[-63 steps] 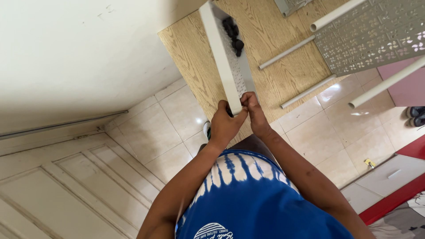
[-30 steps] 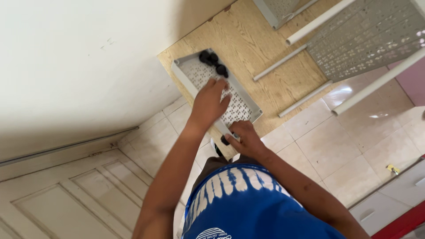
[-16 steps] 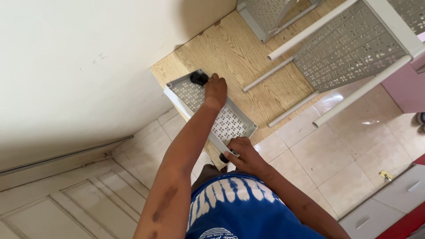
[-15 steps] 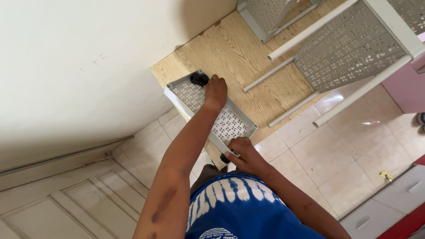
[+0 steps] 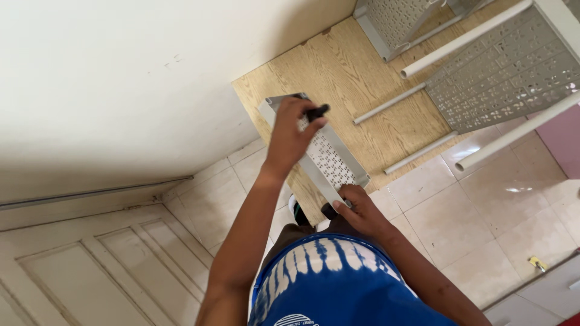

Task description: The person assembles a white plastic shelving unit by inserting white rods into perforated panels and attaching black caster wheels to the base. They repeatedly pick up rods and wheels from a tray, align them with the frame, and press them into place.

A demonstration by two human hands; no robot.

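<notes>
A grey perforated plastic tray [image 5: 331,162] lies slanted over a wooden board [image 5: 356,78] on the floor. My left hand [image 5: 289,131] reaches to the tray's far end and pinches a small black caster-like piece [image 5: 317,111] between its fingertips. My right hand [image 5: 360,209] grips the tray's near corner, by a black round piece [image 5: 328,210] at that end. My blue patterned shirt [image 5: 338,284] fills the bottom of the view.
Two short white tubes [image 5: 389,103] [image 5: 421,152] lie on the board. A larger grey perforated shelf [image 5: 501,72] with long white pipes [image 5: 464,38] sits at the upper right, another grey tray [image 5: 391,21] beyond it. Cream wall [image 5: 121,78] left, panelled door [image 5: 90,265] lower left, tiled floor [image 5: 483,211].
The tray went from standing on edge, held with both hands, to lying flat. My left hand slid to its far end and closed on a black piece; my right hand kept the near end.
</notes>
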